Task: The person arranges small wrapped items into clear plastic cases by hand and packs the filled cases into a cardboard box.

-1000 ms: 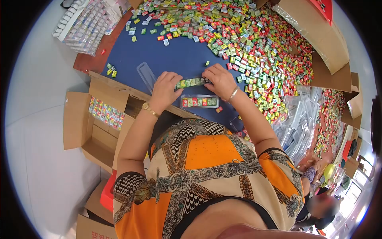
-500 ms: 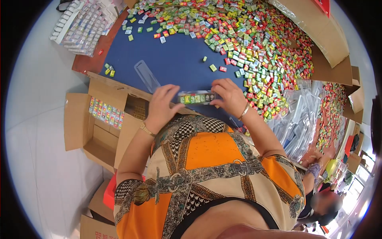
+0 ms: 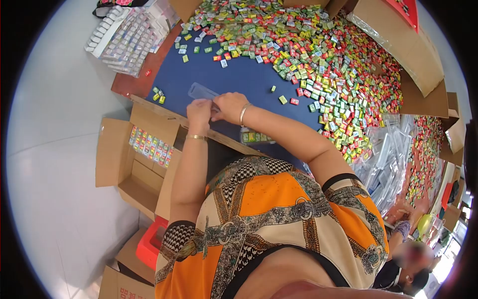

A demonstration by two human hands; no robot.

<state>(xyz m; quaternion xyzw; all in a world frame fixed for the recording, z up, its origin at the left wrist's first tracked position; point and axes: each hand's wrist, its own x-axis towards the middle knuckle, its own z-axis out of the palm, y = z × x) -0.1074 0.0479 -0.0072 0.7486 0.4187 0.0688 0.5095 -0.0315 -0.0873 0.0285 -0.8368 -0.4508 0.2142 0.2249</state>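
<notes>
A clear plastic cover (image 3: 200,91) lies flat on the blue table surface (image 3: 239,74), its near end at my two hands. My left hand (image 3: 200,112) is closed, with its fingertips at that end. Close beside it, my right hand (image 3: 229,106) has its fingers bent together at the same spot. What the fingertips pinch is too small and hidden to make out. Under my right forearm, near the table edge, sits a clear tray (image 3: 255,136) filled with a row of small green and yellow packs, partly covered by the arm.
A large pile of small colourful packs (image 3: 343,94) covers the far and right side. Clear plastic trays (image 3: 383,159) are heaped at the right. An open cardboard box (image 3: 144,172) with packed rows stands at the left. Another person (image 3: 411,264) is at the lower right.
Both hands have left the filled tray and moved left to the clear cover, coming close together. The row of packs held earlier now lies in the tray. The view has shifted slightly.
</notes>
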